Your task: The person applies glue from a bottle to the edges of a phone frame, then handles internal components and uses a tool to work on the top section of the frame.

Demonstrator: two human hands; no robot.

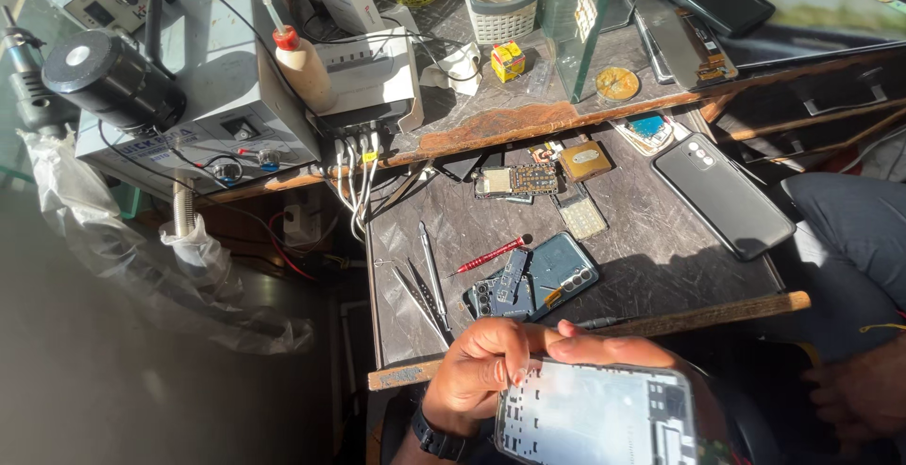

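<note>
Holding an opened phone frame (pixel 596 418) low in front of me, my left hand (pixel 477 371) wraps its upper edge, fingers curled shut on it, seemingly to steady it. My right hand (pixel 864 394) rests off to the side; whether it grips anything I cannot tell. Beyond, on the desk (pixel 651 257), lie tweezers (pixel 429 286), a red screwdriver (pixel 489 257), phone back covers (pixel 533 281) and a black phone (pixel 722 196), all near.

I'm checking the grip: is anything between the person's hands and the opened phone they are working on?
Nothing visible. The left hand grips the opened phone directly at its top edge, fingers wrapped over it. The right hand rests apart, at the right.
</note>
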